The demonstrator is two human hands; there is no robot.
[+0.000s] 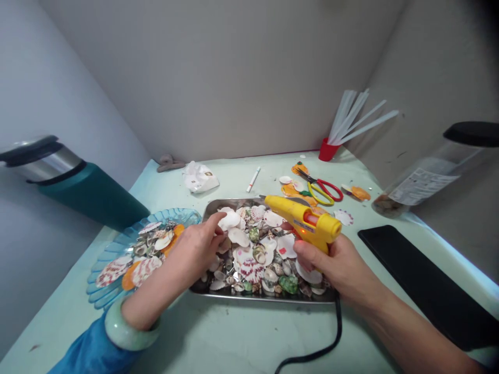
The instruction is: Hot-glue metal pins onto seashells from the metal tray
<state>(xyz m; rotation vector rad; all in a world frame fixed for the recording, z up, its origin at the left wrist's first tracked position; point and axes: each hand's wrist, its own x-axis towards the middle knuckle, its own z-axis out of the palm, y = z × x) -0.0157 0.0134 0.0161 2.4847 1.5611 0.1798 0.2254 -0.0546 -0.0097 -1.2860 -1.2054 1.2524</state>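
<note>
My right hand (325, 262) is wrapped round a yellow hot glue gun (307, 221) with a lit orange light. The gun's nozzle points left above the far edge of a metal tray (249, 298). Heaped in the tray are white, striped and green-tinted seashells (249, 262). At the tray's left side my left hand (200, 241) reaches over the shells, index finger and thumb apart beside a white shell (229, 220). Whether its fingertips touch that shell is unclear. A black cord (338, 322) hangs from the gun down to the table.
On the left, a blue glass plate (99, 265) of shells stands near a teal bottle (91, 189). Behind the tray are a white bag (199, 177), a marker (253, 179) and scissors (322, 188). A red cup (328, 150) holds glue sticks; a clear jar (421, 179) and black phone (424, 283) are right.
</note>
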